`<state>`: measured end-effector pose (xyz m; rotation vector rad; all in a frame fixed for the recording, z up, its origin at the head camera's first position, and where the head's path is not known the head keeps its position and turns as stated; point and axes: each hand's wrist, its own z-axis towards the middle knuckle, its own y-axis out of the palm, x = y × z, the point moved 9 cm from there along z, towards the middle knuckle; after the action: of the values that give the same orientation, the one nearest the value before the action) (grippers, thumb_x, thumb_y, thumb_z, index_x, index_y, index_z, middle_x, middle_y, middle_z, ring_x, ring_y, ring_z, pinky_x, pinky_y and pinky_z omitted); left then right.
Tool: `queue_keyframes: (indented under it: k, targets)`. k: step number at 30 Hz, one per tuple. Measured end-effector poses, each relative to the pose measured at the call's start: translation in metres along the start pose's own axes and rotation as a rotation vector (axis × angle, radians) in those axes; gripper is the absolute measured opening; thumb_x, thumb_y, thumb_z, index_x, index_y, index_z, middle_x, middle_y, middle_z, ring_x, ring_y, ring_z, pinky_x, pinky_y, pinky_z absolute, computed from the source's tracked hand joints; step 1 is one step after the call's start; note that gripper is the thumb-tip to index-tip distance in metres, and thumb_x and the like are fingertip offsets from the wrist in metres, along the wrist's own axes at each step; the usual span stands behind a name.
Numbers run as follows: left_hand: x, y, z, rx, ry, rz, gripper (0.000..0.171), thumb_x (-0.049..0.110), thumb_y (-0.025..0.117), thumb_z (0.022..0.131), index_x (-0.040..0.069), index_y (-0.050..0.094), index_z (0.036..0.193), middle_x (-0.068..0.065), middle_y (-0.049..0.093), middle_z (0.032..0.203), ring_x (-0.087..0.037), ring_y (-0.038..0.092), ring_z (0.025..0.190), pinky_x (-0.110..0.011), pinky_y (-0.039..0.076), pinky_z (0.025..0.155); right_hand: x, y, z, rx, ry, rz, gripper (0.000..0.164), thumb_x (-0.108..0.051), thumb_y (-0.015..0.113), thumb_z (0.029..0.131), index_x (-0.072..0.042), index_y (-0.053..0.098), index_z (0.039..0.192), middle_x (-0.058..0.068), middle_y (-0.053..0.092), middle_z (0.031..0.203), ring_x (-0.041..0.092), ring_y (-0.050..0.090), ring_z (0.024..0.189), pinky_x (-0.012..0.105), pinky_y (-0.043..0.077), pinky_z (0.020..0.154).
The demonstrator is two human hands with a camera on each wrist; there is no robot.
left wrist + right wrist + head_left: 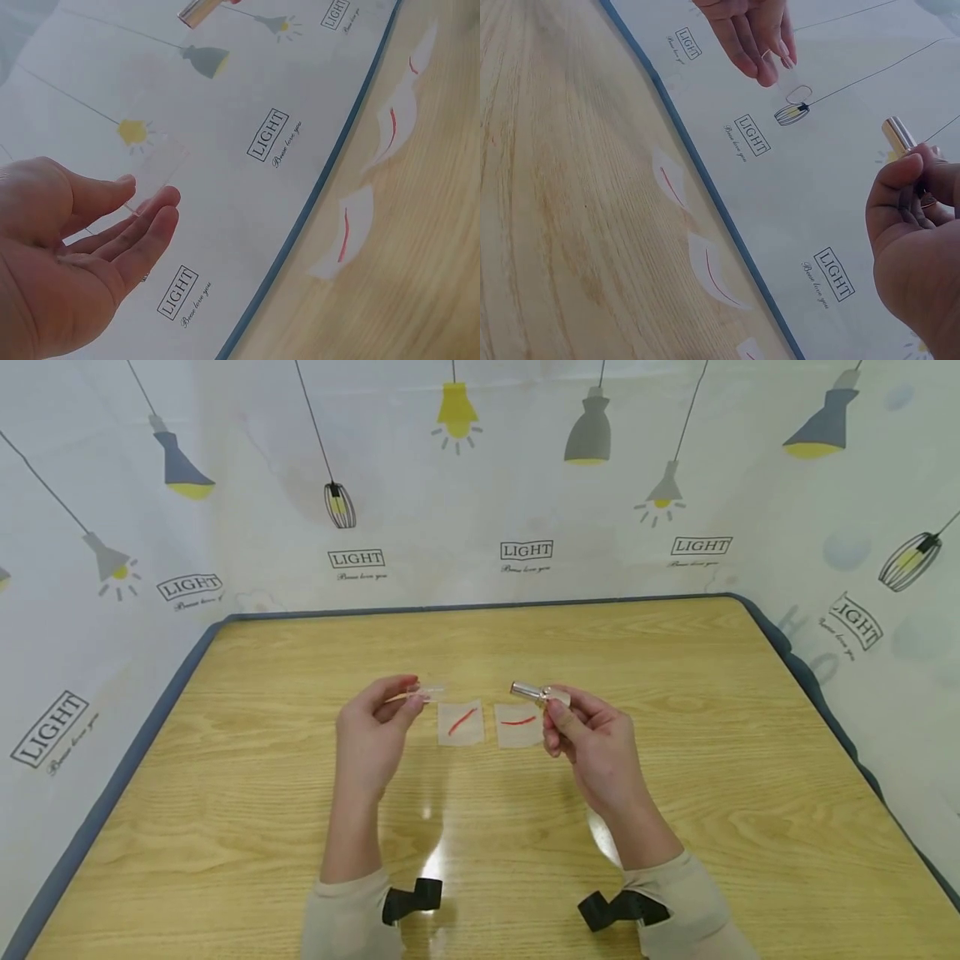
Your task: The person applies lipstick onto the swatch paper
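My left hand [375, 722] pinches a clear plastic cap [431, 691] between thumb and fingers, above the table. A rounded outline shows at the cap's far end in the right wrist view. Across from it, my right hand [600, 747] grips a shiny metallic lipstick tube [528, 691], thumb on top and fingers curled beneath. The tube's bare end points left, toward the cap, with a gap between the two. Below them lie a paper square [461, 723] with a slanted red stroke and another paper square [517, 735] with a flatter red stroke, partly covered by the right hand.
A third marked paper [424, 54] shows in the left wrist view. The wood-grain table [465, 643] meets a pale lamp-printed backdrop [450, 510] along a dark blue edge [480, 607]. Black straps [412, 902] sit on both sleeved wrists.
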<state>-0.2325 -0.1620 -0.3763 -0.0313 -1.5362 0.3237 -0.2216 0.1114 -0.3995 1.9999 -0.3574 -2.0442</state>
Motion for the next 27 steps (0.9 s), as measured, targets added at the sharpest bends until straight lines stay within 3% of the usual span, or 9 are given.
queue_keyframes:
  k: [4,11,20,27]
  targets:
    - [0.010,0.008,-0.008,-0.023,0.002,-0.009,0.030,0.009,0.072,0.101,0.007,0.074,0.131,-0.016,0.075,0.132,-0.027,0.077,0.114,-0.020,0.062,0.088,-0.002,0.000,0.000,0.013,-0.003,-0.012,0.020,-0.005,0.061,0.107,-0.016,0.078,0.107,-0.002,0.067,0.077,0.009,0.056,0.062,0.020,0.049,0.059]
    - [0.015,0.025,-0.017,-0.067,0.013,-0.065,0.030,0.007,0.075,0.099,0.006,0.075,0.129,-0.018,0.077,0.125,-0.025,0.079,0.109,-0.015,0.058,0.084,-0.001,0.000,-0.001,-0.011,-0.003,-0.033,0.018,-0.005,0.060,0.108,-0.013,0.075,0.111,-0.002,0.066,0.078,0.008,0.056,0.064,0.019,0.049,0.060]
    - [0.017,0.045,-0.023,-0.136,0.011,-0.170,0.030,0.004,0.072,0.101,0.001,0.072,0.131,-0.017,0.076,0.128,-0.017,0.079,0.103,-0.025,0.064,0.093,-0.004,0.002,-0.004,-0.040,-0.019,-0.123,0.018,-0.005,0.060,0.108,-0.004,0.072,0.120,-0.004,0.066,0.080,0.009,0.056,0.066,0.020,0.050,0.060]
    - [0.019,0.052,-0.026,-0.164,0.038,-0.156,0.032,0.006,0.070,0.102,0.003,0.072,0.134,-0.013,0.076,0.130,-0.019,0.079,0.105,-0.026,0.063,0.094,-0.003,0.003,-0.006,-0.065,0.003,-0.240,0.024,-0.007,0.062,0.107,0.001,0.069,0.129,-0.005,0.067,0.079,0.008,0.057,0.067,0.020,0.052,0.062]
